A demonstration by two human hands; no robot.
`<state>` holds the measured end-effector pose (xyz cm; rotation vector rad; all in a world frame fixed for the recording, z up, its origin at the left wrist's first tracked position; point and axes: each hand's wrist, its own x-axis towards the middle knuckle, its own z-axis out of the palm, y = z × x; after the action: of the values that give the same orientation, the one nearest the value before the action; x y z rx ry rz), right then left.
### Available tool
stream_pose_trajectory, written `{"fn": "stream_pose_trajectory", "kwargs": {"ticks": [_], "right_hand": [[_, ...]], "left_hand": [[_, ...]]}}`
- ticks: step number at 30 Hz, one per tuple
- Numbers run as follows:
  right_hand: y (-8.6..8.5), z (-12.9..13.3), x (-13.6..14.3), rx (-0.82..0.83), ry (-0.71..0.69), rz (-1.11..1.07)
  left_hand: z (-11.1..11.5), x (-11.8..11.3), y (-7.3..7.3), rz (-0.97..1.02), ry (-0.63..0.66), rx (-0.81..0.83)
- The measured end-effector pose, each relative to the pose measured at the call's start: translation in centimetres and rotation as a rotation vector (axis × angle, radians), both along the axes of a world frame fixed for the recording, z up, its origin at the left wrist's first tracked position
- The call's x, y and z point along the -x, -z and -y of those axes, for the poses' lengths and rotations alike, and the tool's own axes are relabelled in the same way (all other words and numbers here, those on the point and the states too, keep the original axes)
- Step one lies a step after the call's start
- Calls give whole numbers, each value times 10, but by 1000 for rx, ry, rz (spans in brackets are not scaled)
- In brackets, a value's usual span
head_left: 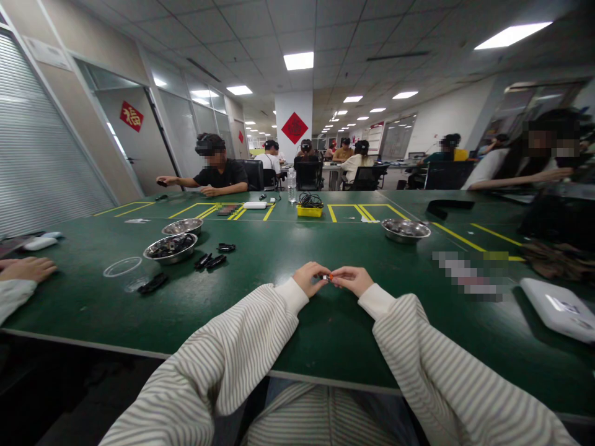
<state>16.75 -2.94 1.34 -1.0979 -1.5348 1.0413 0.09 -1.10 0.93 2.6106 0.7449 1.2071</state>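
Note:
My left hand (309, 279) and my right hand (354, 280) meet over the green table (260, 297), fingertips pinched together. Between them is a small white-and-orange part (329, 277), partly covered by the fingers and too small to name. The left fingers close on its pale end, while those of the right grip the orange end. To the left, several black plastic pieces (215, 262) lie loose beside a metal bowl (171, 248) full of dark parts. Another metal bowl (405, 230), with small pieces in it, stands ahead on the right.
A clear plastic cup (132, 275) lies left of another black piece (153, 283). Farther off are a metal bowl (182, 227), a yellow box (310, 211) of cables and a water bottle (292, 186). A white case (560, 310) sits right. A co-worker's hand (30, 269) rests left.

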Motion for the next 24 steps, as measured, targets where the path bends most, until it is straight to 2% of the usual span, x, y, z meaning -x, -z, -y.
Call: {"fn": "stream_pose_trajectory", "kwargs": {"ticks": [11,24], "right_hand": [[4,-2,-3,-140,13,92],[4,1,-3,-147,-13,76]], "left_hand": [[-1,0,1,2,-13,-21],[-2,0,1,-7,-28,-50]]}}
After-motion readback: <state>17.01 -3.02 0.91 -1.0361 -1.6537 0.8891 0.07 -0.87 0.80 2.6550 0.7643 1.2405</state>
